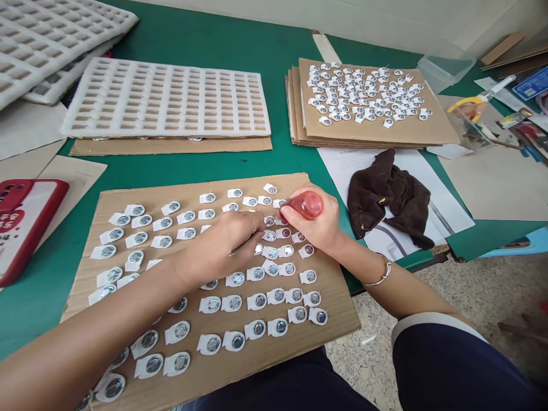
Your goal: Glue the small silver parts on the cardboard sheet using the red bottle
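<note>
L hand [240,237] curled nr R hand [323,225] gripping red btl [307,204].

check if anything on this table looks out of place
The dark cloth lies crumpled near the edge of the table, partly covering the printed paper, as if carelessly dropped.

Discs [280,326] on a cardboard sheet [338,325]; phone [32,222] left, cloth [385,194] right, foam tray [171,132] and cardboard stack [377,136] behind
</note>
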Available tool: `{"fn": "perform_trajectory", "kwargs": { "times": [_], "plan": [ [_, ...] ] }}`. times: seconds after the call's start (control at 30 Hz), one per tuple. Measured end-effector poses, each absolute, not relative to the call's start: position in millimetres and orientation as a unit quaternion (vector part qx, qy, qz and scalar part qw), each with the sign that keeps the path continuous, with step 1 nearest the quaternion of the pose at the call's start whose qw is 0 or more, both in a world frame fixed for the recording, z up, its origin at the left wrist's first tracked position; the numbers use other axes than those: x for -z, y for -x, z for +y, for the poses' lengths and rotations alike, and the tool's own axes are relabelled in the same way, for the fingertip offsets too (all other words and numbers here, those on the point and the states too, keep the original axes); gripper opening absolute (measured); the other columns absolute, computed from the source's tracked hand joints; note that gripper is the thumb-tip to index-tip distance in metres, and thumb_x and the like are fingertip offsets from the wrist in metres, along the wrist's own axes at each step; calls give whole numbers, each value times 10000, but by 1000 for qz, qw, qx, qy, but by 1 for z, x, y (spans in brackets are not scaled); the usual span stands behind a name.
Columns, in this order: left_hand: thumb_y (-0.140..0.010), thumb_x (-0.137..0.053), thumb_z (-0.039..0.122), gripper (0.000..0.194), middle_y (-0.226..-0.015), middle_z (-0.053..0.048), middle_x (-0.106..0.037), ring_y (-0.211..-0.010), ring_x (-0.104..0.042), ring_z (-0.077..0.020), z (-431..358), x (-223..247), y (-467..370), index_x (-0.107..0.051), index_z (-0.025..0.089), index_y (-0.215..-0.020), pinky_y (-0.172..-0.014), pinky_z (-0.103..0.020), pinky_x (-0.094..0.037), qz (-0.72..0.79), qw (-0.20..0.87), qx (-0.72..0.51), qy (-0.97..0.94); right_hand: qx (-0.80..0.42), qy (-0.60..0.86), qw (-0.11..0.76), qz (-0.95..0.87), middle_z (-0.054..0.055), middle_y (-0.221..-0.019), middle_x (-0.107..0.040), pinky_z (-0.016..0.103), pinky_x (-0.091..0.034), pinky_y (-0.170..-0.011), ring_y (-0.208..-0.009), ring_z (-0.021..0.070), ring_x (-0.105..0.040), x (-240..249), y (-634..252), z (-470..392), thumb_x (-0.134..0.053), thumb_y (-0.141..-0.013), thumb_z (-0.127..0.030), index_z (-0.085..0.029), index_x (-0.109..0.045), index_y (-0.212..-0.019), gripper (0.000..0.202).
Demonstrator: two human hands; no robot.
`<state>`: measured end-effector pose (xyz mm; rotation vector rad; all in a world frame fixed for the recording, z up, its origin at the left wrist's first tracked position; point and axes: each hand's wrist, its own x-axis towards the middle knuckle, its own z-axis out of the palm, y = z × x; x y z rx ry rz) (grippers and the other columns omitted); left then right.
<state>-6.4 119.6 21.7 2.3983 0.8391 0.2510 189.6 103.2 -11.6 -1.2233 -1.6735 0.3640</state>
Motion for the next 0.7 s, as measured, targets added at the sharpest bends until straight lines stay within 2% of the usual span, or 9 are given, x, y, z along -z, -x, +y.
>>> {"fn": "perform_trajectory", "kwargs": {
  "times": [0.37, 0.7],
  "plan": [
    [-821, -384, 129, 174, -589, 13, -451, -523, -381, -93, 120, -21, 6, -489, 152, -684, -519, -254, -289, 316, 282, -98, -901, -154, 487, 489, -707, 11, -738, -609, 304, -489, -666, -693, 131, -577, 9, -190, 101, -676, -667, -242, -190, -551, -775, 174],
    [-806, -363, 117, 173, -592, 6, -472, -525, -400, -99, 120, -21, 6, -512, 152, -725, -511, -252, -299, 308, 291, -99, -900, -153, 484, 486, -711, 8, -737, -615, 316, -495, -659, -690, 138, -581, 9, -190, 100, -670, -677, -280, -203, -543, -778, 180]
  ]
}}
